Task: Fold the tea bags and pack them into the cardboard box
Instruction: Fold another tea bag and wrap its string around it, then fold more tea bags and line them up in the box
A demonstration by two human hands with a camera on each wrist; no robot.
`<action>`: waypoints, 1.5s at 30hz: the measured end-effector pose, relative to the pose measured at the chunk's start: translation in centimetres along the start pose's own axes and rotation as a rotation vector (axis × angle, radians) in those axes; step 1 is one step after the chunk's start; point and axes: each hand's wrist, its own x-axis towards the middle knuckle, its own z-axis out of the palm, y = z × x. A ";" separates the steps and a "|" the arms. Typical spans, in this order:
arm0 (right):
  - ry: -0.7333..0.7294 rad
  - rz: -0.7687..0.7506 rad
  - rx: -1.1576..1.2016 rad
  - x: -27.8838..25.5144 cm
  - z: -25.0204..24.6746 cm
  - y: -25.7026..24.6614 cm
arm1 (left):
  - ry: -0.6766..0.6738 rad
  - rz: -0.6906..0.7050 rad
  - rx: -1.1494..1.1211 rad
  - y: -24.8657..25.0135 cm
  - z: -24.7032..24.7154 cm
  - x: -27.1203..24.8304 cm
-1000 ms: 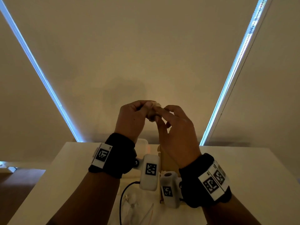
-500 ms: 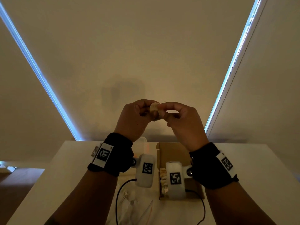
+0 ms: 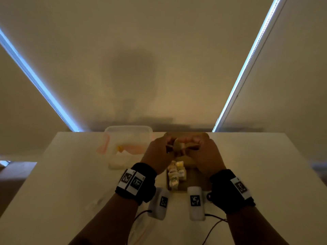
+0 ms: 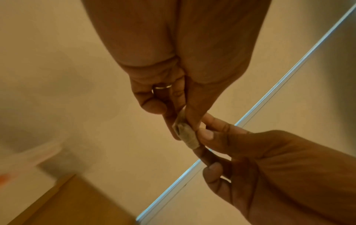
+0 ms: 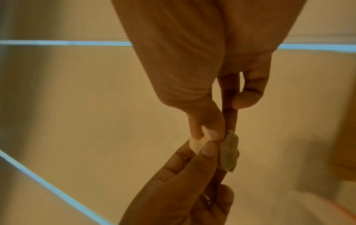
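Lowered over cardboard box [image 3: 192, 181] | left hand [image 3: 157, 154], right hand [image 3: 205, 156] both pinching folded tea bag [image 4: 185, 134] | axis hand-to-hand

White table [image 3: 265, 174] butts against a beige roller blind [image 3: 159, 50] that fills most of the head view. Dim warm light, soft shadow on the blind just above the table's far edge. Two thin blue-white daylight strips flank the blind: left strip [image 3: 35, 80] and right strip [image 3: 247, 68], both running down to the table's far edge. More beige blind panels outside each strip. Brown floor [image 3: 16, 175] shows off the table's left side, with a small bright patch [image 3: 3, 163] near it at the wall base.
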 end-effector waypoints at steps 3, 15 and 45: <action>-0.040 0.073 -0.062 -1.8 0.9 4.9 | -0.079 -0.062 0.019 -2.9 3.7 -1.0; -0.034 0.322 -0.193 -2.9 5.0 19.3 | -0.207 -0.228 0.453 -12.9 13.1 -1.7; -0.579 0.214 -0.254 -12.0 16.5 15.1 | -0.081 -0.613 0.392 -17.3 3.1 -20.5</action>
